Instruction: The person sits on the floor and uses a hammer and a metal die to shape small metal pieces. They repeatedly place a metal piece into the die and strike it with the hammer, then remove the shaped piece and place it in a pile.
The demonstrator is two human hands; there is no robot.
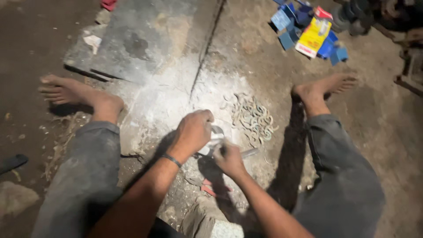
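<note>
The dusty floor [167, 88] is carrying everything here, pale and powdery around the hands and darker farther out; a flat grey slab [132, 39] is lying up and left of the hands, and a long crack is running from the top of the view down toward them; the person's two bare feet are planted wide to either side of the hands, trouser legs framing the work; a scatter of blue and yellow cardboard boxes [310, 35] is sitting well up and right of the hands; a heap of curved pale metal rings [252, 118] is lying just right of the left hand [194, 131]. That left hand is curling closed over the upper end of a small shiny metal piece [216, 140], pressing it down from above; the right hand [229, 161] is sitting just below and right of it, its grip closing around a slim metal tool [249, 153] whose long axis is running out to the right, away from the left hand; the piece is lying between the two hands, touching both as far as the blur allows, with the left hand the nearer one to the ring heap; a reddish object [210, 188], too blurred to name, is lying below the hands.
</note>
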